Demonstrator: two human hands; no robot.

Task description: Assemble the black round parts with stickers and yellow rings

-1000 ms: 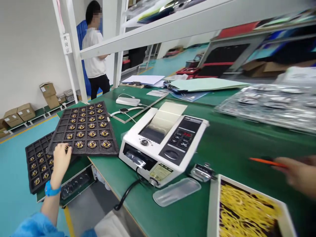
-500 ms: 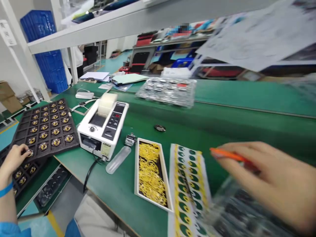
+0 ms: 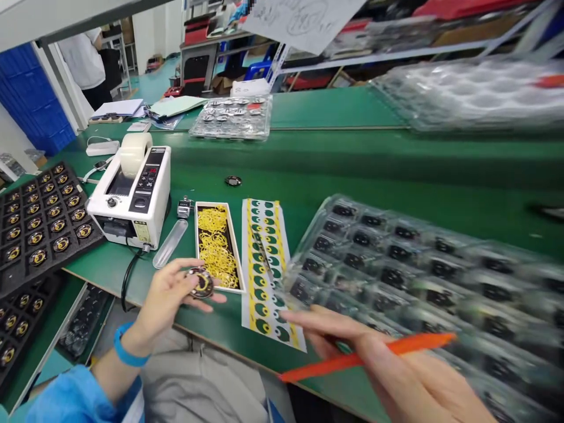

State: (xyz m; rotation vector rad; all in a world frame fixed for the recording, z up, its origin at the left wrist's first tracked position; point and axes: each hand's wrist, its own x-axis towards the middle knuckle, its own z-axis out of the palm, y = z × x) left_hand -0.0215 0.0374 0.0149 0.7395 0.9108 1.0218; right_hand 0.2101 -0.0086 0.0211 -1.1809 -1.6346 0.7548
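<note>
Small-parts assembly workshop, long green surface (image 3: 304, 170), white tape dispenser (image 3: 132, 200), black tray (image 3: 74, 252) with rows of matching round parts (image 3: 61, 243), clear compartmented plastic tray (image 3: 308, 241), box (image 3: 237, 252) of yellow rings (image 3: 217, 249), stacked blue crates (image 3: 33, 100), loaded metal shelving (image 3: 392, 57) behind, blue-green floor (image 3: 150, 87) beyond

Glossy disc (image 3: 204, 283); shiny clear plastic tray (image 3: 388, 227) — matt, rough black tray (image 3: 53, 261).

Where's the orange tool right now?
Head view, lower right of centre: the orange tool is in the right hand, its left tip pictured just below the near end of the sticker sheet.
</note>
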